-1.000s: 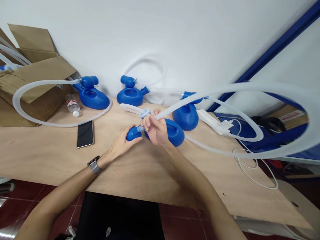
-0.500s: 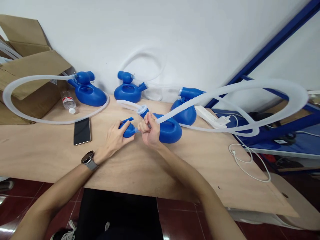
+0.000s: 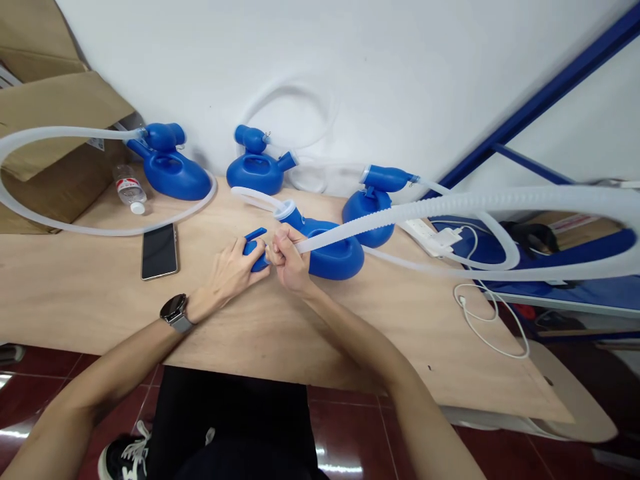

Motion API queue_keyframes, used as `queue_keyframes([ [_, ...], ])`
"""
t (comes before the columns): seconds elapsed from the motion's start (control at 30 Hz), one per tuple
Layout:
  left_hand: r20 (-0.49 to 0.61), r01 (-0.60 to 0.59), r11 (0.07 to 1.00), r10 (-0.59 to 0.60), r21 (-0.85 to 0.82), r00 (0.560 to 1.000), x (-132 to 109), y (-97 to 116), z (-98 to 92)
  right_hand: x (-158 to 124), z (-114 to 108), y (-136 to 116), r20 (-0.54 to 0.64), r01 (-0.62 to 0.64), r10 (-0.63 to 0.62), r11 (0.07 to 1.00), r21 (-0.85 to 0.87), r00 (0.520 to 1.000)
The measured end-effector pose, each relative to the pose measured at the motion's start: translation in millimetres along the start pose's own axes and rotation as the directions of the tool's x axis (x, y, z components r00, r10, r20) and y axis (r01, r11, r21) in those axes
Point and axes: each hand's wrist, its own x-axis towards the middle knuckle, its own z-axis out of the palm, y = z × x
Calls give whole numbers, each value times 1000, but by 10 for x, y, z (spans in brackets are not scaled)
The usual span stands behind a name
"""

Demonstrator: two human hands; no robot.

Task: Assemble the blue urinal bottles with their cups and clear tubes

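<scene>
My left hand [image 3: 234,268] is wrapped around a blue plastic funnel head [image 3: 257,257], pressed low over the table. Right beside it, my right hand [image 3: 289,259] closes in a fist on a translucent ribbed hose [image 3: 345,230]. Where hose and funnel head meet is hidden by my fingers. From my right fist the hose sweeps up in a wide loop to the right edge of the view. Just behind my right hand lies a blue urinal bottle [image 3: 345,260], its open white-rimmed neck [image 3: 286,210] pointing up and left.
Three more blue urinal bottles with hoses stand along the wall: left [image 3: 177,177], middle [image 3: 255,175] and right [image 3: 369,217]. A phone [image 3: 160,252], a water bottle [image 3: 130,190] and a cardboard box [image 3: 75,173] are at left. A power strip [image 3: 425,235] with a cable lies at right, beside blue shelving.
My right hand has come left against the funnel head, and the gap between my hands has closed. The hose loop has swung further right. The view has shifted slightly.
</scene>
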Motion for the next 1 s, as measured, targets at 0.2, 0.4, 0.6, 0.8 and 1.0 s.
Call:
queue_keyframes([
  [0.2, -209, -64, 985, 29, -161, 977, 69, -113, 122, 92, -48, -90, 8, -53, 53, 999, 7, 999],
  [0.4, -445, -191, 855, -51, -482, 894, 97, -240, 114, 192, -203, -496, -147, 7, 6, 996, 88, 989],
  [0.6, 60, 90, 110, -253, -990, 966, 215, -183, 170, 237, -219, -690, -264, 7, 26, 992, 124, 964],
  [0.8, 29, 42, 32, -328, -999, 944, 225, -111, 115, 214, -192, -583, -273, 17, 3, 997, 72, 962],
  [1.0, -144, -53, 228, -403, -972, 904, 120, 25, 36, 197, -197, -488, -232, 140, -124, 989, 53, 965],
])
